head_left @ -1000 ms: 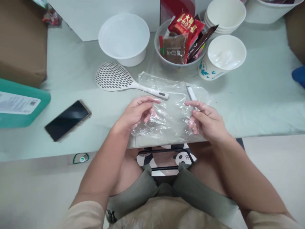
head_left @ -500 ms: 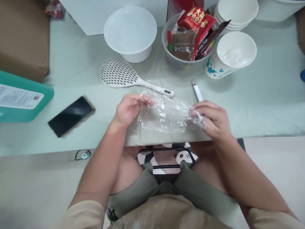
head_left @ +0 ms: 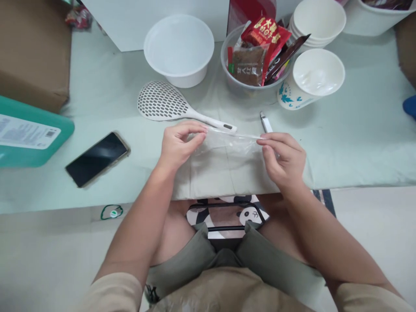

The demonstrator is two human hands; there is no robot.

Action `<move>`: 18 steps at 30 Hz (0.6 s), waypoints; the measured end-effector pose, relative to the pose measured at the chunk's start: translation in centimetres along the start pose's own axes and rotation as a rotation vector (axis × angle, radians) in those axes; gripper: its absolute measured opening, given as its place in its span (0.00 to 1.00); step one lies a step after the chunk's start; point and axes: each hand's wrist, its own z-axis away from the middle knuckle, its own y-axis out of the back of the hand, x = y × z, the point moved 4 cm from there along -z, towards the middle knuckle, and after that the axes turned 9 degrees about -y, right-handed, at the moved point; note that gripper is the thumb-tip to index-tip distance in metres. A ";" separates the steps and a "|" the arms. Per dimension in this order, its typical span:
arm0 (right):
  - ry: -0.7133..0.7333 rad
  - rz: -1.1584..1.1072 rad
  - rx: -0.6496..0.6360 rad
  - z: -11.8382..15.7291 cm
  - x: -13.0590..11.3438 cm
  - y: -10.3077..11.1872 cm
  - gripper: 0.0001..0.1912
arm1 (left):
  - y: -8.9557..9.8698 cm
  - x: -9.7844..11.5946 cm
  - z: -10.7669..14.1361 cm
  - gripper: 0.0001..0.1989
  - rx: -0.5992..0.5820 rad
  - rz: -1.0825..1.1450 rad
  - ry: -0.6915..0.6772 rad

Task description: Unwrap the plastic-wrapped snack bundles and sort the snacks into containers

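A thin clear plastic bag (head_left: 230, 141) is stretched between my two hands above the table's front part. My left hand (head_left: 182, 143) pinches one end of its upper edge between thumb and fingers. At the other end, my right hand (head_left: 283, 157) grips the same edge with its fingertips. Just beyond the bag lies a white slotted skimmer (head_left: 162, 102), its handle pointing toward my right hand. A small white-handled tool with a metal tip, perhaps a peeler or nail clipper (head_left: 265, 122), lies right behind my right hand, partly covered by it.
At the back stand a white bowl (head_left: 178, 47), a clear bowl (head_left: 227, 73) of snack packets, a paper cup (head_left: 312, 78) and stacked paper bowls (head_left: 320, 21). To the left are a phone (head_left: 97, 159), a green container (head_left: 35, 134) and a cardboard box (head_left: 34, 54).
The crumpled bag has been pulled out straighter, its upper edge now taut between my hands. My right hand has shifted slightly left and turned, and my left fingers now pinch the edge.
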 end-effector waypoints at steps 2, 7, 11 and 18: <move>-0.070 0.007 0.027 0.0 0.5 -0.3 0.07 | -0.5 -0.1 -0.1 0.04 -0.014 0.068 0.021; -0.302 -0.217 0.036 0.3 3.0 -1.4 0.25 | -1.1 -0.2 -0.3 0.12 0.010 0.278 0.189; -0.457 -0.370 0.008 0.7 4.4 -2.3 0.23 | -1.0 0.2 -0.6 0.07 0.038 0.389 0.348; -0.433 -0.367 -0.017 0.7 3.5 -2.2 0.17 | -1.7 -0.5 -0.3 0.25 0.007 0.376 0.540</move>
